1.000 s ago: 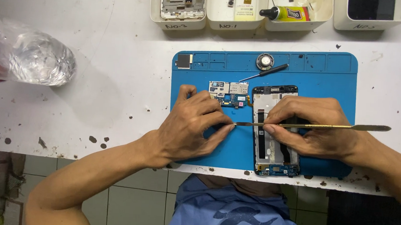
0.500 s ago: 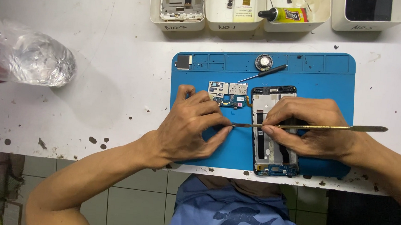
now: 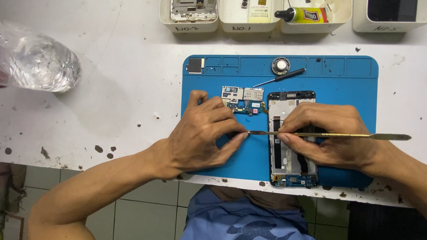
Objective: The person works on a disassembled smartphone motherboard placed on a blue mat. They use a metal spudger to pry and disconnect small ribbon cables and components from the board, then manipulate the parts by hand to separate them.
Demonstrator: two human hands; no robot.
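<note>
On the blue work mat point(image 3: 346, 76), the opened phone frame point(image 3: 292, 140) lies upright along the mat's lower middle, its bottom end reaching the mat's near edge. Over the frame rests the right hand point(image 3: 330, 135), fingers curled and pinching a long thin metal spudger point(image 3: 332, 135), whose flat end sticks out past the wrist toward the mat's right edge. The tool's narrow tip runs left off the frame and meets the left hand point(image 3: 205, 137), which lies on the mat's left part just beside the frame, thumb and forefinger pressed together at the tip; whether a small part sits between them cannot be told. Just above the left hand, near the frame's top left corner, lies a small circuit board point(image 3: 242, 99). Higher on the mat sit a round speaker point(image 3: 280, 65), a black screwdriver point(image 3: 281, 77) and a small dark square chip point(image 3: 195, 65). Beyond the mat's far edge stand white trays point(image 3: 240, 24); well left of the mat lies a crumpled clear plastic bag point(image 3: 37, 62).
</note>
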